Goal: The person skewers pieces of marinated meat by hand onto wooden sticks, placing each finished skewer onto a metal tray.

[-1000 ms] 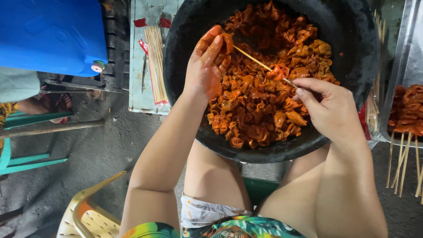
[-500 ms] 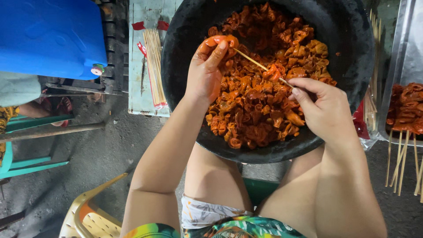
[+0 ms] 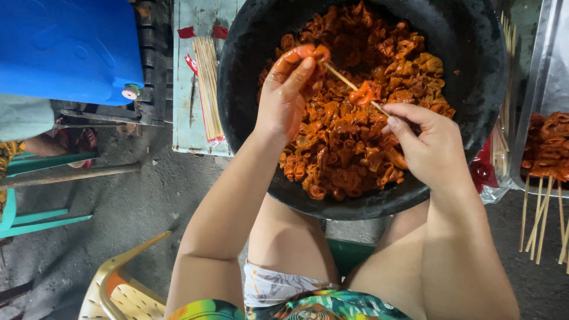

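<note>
While each hand pinches it, the thin bamboo skewer (image 3: 349,88) carries orange meat (image 3: 364,93).

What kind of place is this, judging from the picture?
Probably an outdoor street-food preparation spot: a big black basin of marinated meat pieces, a bundle of bamboo skewers, a tray of finished skewers, bare concrete ground.

Blue water jug (image 3: 68,47); bundle of bare sticks (image 3: 207,89); tray of finished skewers (image 3: 548,154).
</note>
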